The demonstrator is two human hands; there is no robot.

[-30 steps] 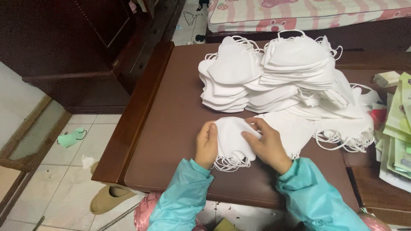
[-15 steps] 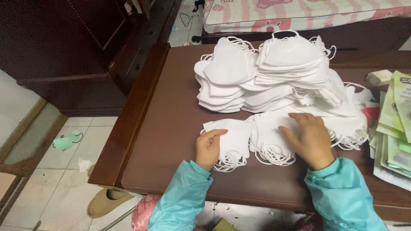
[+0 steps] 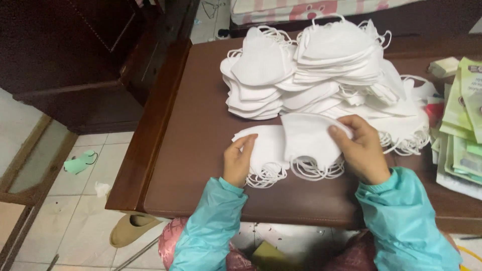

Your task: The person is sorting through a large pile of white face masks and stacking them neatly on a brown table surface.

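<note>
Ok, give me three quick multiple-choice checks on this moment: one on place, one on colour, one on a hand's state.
1. Where does the big heap of white folded face masks lie?
A. far side of the brown tabletop
B. on the floor
C. in a box

2. What colour are the person's sleeves?
A. red
B. teal
C. black

3. What is the right hand doing?
A. resting flat and empty
B. gripping a white mask
C. hidden from view

Answers: 1 A, the heap sits beyond the hands on the tabletop. 2 B, both forearms show teal fabric. 3 B, its fingers close on the mask's edge, while the left hand presses the small white mask stack.
</note>
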